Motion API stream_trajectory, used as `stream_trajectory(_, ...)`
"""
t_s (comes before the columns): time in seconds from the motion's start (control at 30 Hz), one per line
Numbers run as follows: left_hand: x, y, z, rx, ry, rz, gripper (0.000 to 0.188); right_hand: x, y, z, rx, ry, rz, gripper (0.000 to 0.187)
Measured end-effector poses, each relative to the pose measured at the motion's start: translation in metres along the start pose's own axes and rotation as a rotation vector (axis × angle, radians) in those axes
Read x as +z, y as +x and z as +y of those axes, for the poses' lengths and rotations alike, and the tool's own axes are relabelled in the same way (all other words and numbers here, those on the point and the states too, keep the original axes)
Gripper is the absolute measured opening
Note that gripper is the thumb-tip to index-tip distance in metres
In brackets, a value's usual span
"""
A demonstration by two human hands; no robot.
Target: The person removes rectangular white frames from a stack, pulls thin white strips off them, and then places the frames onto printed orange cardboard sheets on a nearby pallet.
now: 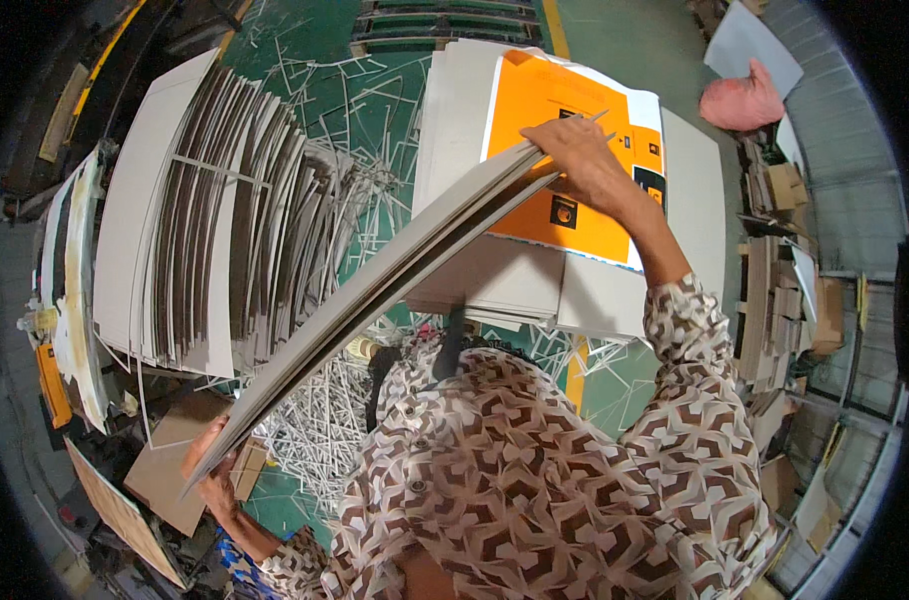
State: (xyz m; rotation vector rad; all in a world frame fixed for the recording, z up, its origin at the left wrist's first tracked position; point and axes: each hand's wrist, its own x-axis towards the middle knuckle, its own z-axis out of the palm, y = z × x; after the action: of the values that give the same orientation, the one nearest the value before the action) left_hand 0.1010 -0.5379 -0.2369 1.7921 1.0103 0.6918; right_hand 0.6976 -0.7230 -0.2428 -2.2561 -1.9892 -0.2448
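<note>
A few large grey cardboard sheets are held up on edge, slanting from lower left to upper right across my front. My left hand grips their near left end, its fingers partly hidden behind them. At the far right end my right hand is closed over the top edges, with the sheets slightly fanned apart. Below that hand lies an orange and white printed sheet, on top of a broad stack of grey cardboard.
To the left stands a thick row of cardboard sheets on edge, with a pale strap. Tangled white offcut strips cover the green floor. A dark pallet lies beyond the stack. More cardboard pieces line the right wall, near a pink bundle.
</note>
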Motion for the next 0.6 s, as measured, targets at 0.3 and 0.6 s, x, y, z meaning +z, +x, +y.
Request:
stream_trajectory(0.3,0.023,-0.063,-0.053,-0.456,0.336,0.150,0.027,0.011,0.018,0.051,-0.059,0.100,-0.172,0.028)
stream_trajectory(0.6,0.075,-0.022,-0.039,-0.363,0.241,0.189,0.038,-0.074,0.013,0.064,-0.017,-0.098,-0.204,0.019)
